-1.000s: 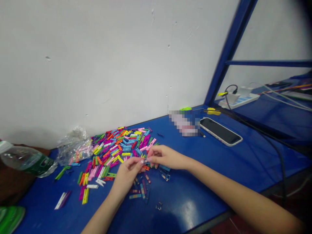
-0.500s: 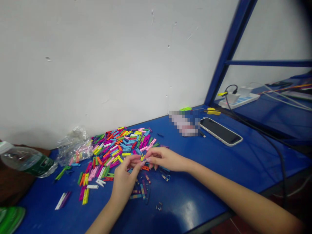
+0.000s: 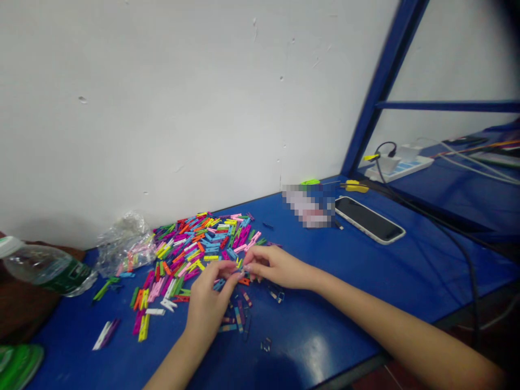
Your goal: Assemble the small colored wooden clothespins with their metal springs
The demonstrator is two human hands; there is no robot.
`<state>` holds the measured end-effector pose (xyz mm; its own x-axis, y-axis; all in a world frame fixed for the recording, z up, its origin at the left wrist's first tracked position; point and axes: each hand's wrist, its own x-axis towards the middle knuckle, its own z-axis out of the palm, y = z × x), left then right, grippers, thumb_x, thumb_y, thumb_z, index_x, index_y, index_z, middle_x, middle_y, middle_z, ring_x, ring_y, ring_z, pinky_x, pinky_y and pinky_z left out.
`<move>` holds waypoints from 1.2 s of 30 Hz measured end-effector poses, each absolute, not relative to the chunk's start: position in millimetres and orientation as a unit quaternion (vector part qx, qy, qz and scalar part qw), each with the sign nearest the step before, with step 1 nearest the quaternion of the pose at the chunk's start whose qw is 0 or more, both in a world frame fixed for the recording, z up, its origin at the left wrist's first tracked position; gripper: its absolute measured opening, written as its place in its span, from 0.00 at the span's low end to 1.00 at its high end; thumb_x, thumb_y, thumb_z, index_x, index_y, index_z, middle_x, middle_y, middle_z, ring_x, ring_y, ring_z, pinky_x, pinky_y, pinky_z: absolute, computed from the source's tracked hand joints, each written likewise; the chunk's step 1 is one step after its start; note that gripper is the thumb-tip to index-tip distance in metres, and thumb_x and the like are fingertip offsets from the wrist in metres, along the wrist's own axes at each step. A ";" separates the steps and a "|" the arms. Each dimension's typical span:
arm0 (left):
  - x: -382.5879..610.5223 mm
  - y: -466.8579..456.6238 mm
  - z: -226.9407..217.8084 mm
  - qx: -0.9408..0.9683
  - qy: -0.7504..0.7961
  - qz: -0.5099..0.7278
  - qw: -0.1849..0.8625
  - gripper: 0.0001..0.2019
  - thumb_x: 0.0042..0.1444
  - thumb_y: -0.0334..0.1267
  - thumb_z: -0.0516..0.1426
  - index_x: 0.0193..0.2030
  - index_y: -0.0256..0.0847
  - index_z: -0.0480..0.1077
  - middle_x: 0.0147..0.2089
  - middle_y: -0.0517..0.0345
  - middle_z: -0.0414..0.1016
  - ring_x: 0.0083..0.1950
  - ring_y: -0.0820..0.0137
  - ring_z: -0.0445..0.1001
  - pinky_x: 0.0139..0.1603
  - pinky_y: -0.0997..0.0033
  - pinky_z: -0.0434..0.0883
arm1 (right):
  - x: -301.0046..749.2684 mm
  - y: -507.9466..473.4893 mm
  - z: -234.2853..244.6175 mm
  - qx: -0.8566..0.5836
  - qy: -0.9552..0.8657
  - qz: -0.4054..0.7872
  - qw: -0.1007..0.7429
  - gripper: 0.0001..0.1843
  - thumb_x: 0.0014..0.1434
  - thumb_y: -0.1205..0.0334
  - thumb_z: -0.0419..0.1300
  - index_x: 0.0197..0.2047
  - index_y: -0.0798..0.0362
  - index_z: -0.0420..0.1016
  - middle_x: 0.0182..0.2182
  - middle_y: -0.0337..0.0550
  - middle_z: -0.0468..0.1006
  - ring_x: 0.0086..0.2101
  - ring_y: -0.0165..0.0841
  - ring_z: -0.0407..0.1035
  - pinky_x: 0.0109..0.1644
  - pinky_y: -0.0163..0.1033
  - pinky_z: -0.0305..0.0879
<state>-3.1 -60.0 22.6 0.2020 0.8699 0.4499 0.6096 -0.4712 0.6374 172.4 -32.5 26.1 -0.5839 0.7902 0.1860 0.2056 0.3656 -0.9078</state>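
Note:
My left hand [image 3: 209,295] and my right hand [image 3: 272,265] meet at the fingertips over the near right edge of a heap of small coloured clothespins [image 3: 190,249]. Both are closed in a pinch on what looks like a small clothespin [image 3: 242,269], mostly hidden by the fingers. Just below the hands lie loose flat clothespin halves [image 3: 238,318] in purple, blue and pinkish tones. Closer to the table's front edge is a little cluster of metal springs [image 3: 265,344]. More dark and metallic pieces [image 3: 277,295] sit under the right wrist.
On the blue table [image 3: 325,303], a crumpled clear bag [image 3: 125,244] and a tilted plastic bottle [image 3: 49,268] lie left of the heap. A white and purple clothespin pair [image 3: 106,334] lies apart. To the right are a phone [image 3: 369,219], a yellow-handled tool [image 3: 356,186] and a black cable [image 3: 459,244].
Both hands stay together at almost the same spot, with only slight finger movement. The heap and the loose pieces have not visibly moved.

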 end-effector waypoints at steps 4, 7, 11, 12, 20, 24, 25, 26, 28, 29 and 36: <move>-4.0 -59.4 23.1 0.768 0.478 0.411 0.118 0.08 0.48 0.36 0.56 0.36 0.40 0.66 0.29 0.61 0.70 0.30 0.72 0.70 0.32 0.74 0.68 | 172.3 -32.6 25.5 -0.325 -0.760 0.464 0.317 0.05 0.56 0.63 0.50 0.33 0.55 0.63 0.22 0.36 0.67 0.24 0.26 0.64 0.27 0.30 0.60; -5.2 -58.9 23.4 0.778 0.470 0.406 0.090 0.07 0.48 0.36 0.56 0.36 0.40 0.65 0.29 0.61 0.70 0.30 0.72 0.70 0.32 0.73 0.68 | 172.6 -32.9 25.4 -0.323 -0.761 0.464 0.318 0.05 0.56 0.63 0.50 0.34 0.55 0.63 0.22 0.36 0.67 0.24 0.26 0.64 0.28 0.30 0.61; -6.3 -59.5 22.6 0.789 0.468 0.389 0.083 0.07 0.49 0.35 0.55 0.36 0.40 0.65 0.31 0.59 0.71 0.32 0.71 0.71 0.34 0.73 0.68 | 172.8 -32.9 26.4 -0.319 -0.764 0.464 0.315 0.05 0.56 0.63 0.50 0.33 0.55 0.63 0.22 0.35 0.67 0.24 0.26 0.64 0.28 0.30 0.61; -6.3 -59.9 22.5 0.790 0.469 0.386 0.084 0.07 0.49 0.36 0.55 0.36 0.40 0.65 0.31 0.59 0.72 0.32 0.71 0.71 0.34 0.73 0.68 | 172.8 -32.8 26.7 -0.316 -0.763 0.468 0.315 0.05 0.56 0.64 0.50 0.33 0.55 0.63 0.22 0.36 0.67 0.24 0.26 0.64 0.28 0.30 0.61; -5.3 -60.8 24.2 0.784 0.479 0.377 0.117 0.06 0.50 0.37 0.55 0.36 0.41 0.66 0.32 0.58 0.73 0.33 0.70 0.72 0.35 0.72 0.68 | 175.0 -31.5 29.0 -0.286 -0.755 0.497 0.318 0.02 0.54 0.66 0.52 0.31 0.56 0.63 0.23 0.35 0.68 0.24 0.26 0.64 0.28 0.30 0.61; -5.4 -58.9 23.6 0.768 0.484 0.386 0.168 0.06 0.49 0.35 0.55 0.35 0.40 0.66 0.30 0.60 0.73 0.30 0.71 0.72 0.33 0.73 0.69 | 176.5 -31.1 29.3 -0.274 -0.749 0.516 0.311 0.03 0.54 0.66 0.53 0.30 0.56 0.64 0.23 0.35 0.69 0.25 0.26 0.65 0.28 0.30 0.61; -5.5 -58.6 23.4 0.764 0.484 0.388 0.177 0.07 0.49 0.35 0.55 0.36 0.40 0.66 0.30 0.60 0.72 0.30 0.72 0.72 0.33 0.73 0.69 | 176.6 -31.2 29.4 -0.273 -0.749 0.517 0.313 0.03 0.54 0.66 0.53 0.30 0.56 0.64 0.23 0.35 0.69 0.25 0.26 0.65 0.29 0.30 0.61; -5.5 -58.5 23.2 0.762 0.484 0.390 0.180 0.07 0.49 0.35 0.55 0.36 0.40 0.66 0.29 0.61 0.72 0.29 0.72 0.72 0.33 0.73 0.69 | 176.5 -31.4 29.7 -0.274 -0.750 0.513 0.315 0.03 0.54 0.66 0.53 0.29 0.56 0.64 0.23 0.35 0.69 0.25 0.26 0.65 0.28 0.29 0.61; -5.5 -58.4 23.2 0.762 0.485 0.395 0.169 0.07 0.48 0.34 0.55 0.37 0.40 0.66 0.30 0.60 0.72 0.30 0.72 0.72 0.33 0.73 0.69 | 176.1 -32.1 30.4 -0.281 -0.758 0.495 0.318 0.04 0.54 0.65 0.53 0.29 0.56 0.64 0.22 0.36 0.69 0.25 0.26 0.65 0.28 0.29 0.61; -5.6 -58.4 23.4 0.765 0.484 0.396 0.155 0.07 0.48 0.34 0.55 0.37 0.40 0.66 0.31 0.60 0.72 0.30 0.72 0.72 0.33 0.73 0.69 | 175.7 -32.6 30.8 -0.288 -0.764 0.482 0.318 0.04 0.54 0.65 0.53 0.29 0.56 0.64 0.22 0.36 0.69 0.25 0.26 0.65 0.28 0.29 0.60; -9.2 -58.1 24.0 0.832 0.437 0.342 -0.005 0.07 0.51 0.34 0.54 0.38 0.41 0.66 0.32 0.56 0.73 0.35 0.68 0.71 0.37 0.69 0.68 | 174.2 -34.7 31.2 -0.358 -0.850 0.274 0.272 0.03 0.54 0.66 0.54 0.31 0.55 0.68 0.26 0.38 0.73 0.27 0.28 0.66 0.29 0.29 0.56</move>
<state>-9.2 -58.1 24.0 0.3841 0.7243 0.5726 0.7312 -0.6173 0.2904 174.2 -34.7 31.2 -0.5956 0.7578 0.2666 0.4588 0.5933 -0.6614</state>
